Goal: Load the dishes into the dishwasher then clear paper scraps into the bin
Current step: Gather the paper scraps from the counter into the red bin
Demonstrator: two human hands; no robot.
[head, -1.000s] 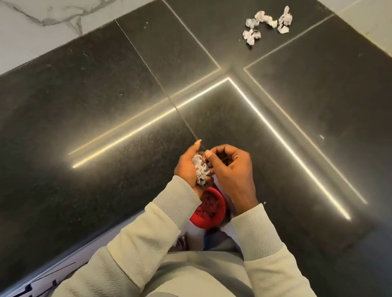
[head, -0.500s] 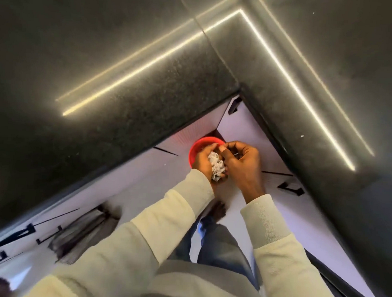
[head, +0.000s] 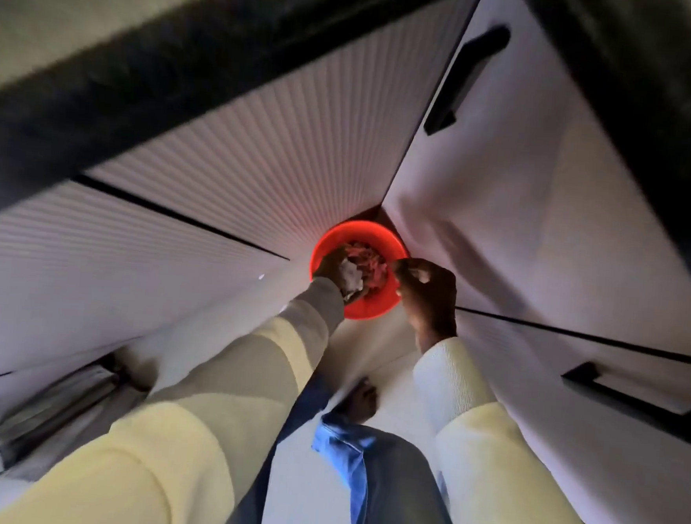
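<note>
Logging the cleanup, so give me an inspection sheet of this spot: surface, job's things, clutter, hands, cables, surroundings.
Surface: pale floor, blurred.
Job's things: red bin in the cabinet corner, paper scraps inside; crumpled paper above it.
Clutter: grey cloth-like shape lower left, blurred.
Hands: left hand grips the crumpled paper over the bin; right hand curled at the rim, contents unclear.
Cables: nothing seen.
Surroundings: white cabinet fronts, black handles, dark countertop edge.
</note>
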